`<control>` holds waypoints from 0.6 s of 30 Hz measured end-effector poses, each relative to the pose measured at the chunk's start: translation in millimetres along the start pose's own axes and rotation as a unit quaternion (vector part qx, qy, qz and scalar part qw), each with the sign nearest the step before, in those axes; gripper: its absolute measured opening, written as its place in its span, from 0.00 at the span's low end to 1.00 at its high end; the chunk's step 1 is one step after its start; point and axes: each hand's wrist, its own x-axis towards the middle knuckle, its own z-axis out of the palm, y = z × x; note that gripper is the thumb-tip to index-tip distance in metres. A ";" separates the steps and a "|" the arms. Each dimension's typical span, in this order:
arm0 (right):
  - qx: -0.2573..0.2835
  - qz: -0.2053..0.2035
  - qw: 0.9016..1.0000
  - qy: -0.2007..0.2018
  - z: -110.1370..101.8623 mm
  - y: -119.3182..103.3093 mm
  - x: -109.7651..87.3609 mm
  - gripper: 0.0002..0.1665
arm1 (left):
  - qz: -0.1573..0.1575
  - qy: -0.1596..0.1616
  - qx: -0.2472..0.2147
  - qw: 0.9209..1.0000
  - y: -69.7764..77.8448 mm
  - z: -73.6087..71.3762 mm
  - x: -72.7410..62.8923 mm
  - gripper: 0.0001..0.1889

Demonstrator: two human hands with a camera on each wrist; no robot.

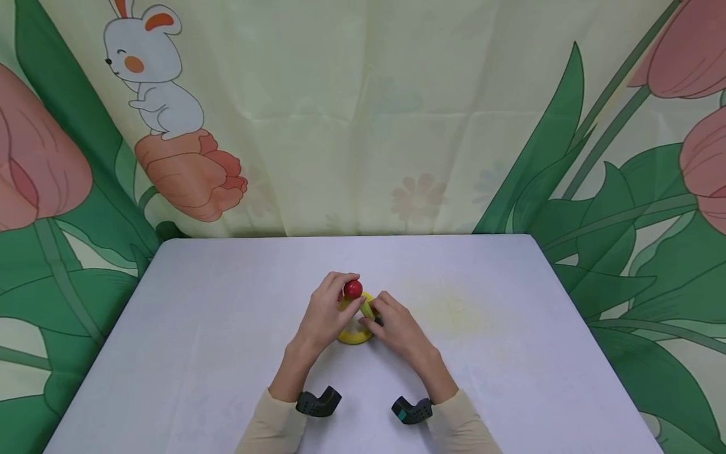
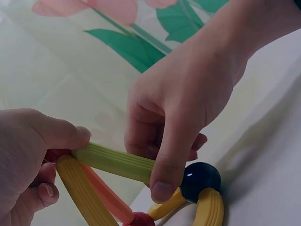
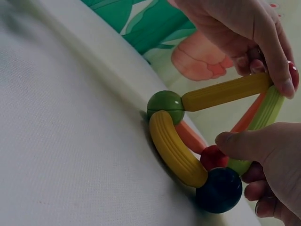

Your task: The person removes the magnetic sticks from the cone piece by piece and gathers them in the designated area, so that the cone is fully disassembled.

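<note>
Ball-and-rod pieces form a pyramid-like frame on the table. My left hand (image 1: 324, 312) grips the red ball (image 1: 353, 289) at its top, where a yellow rod (image 3: 228, 94), an orange rod (image 2: 109, 195) and a light green rod (image 2: 115, 162) meet. With thumb and fingers, my right hand (image 1: 399, 325) pinches the light green rod's lower end, beside a dark blue ball (image 3: 219, 190). Low in the frame, a curved yellow rod (image 3: 176, 150) links that ball to a green ball (image 3: 165, 107). Another red ball (image 3: 214, 157) shows behind, partly covered by the right thumb.
The white table (image 1: 227, 353) stretches out on both sides of the hands. Behind it hangs a printed curtain (image 1: 351, 126) with a rabbit and tulips. Dark wrist-worn devices, one on the left wrist (image 1: 319, 402) and one on the right wrist (image 1: 412, 410), sit above the table's near part.
</note>
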 end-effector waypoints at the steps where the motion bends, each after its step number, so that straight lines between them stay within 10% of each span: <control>1: 0.004 -0.002 1.000 -0.002 0.3 0.1 0.0 0.13 | -0.003 -0.002 -0.004 1.000 0.2 -0.6 0.0 0.24; 18: 0.034 -0.005 0.999 0.007 1.8 -4.2 -0.1 0.12 | -0.007 -0.019 -0.023 1.000 1.6 -6.9 -0.7 0.24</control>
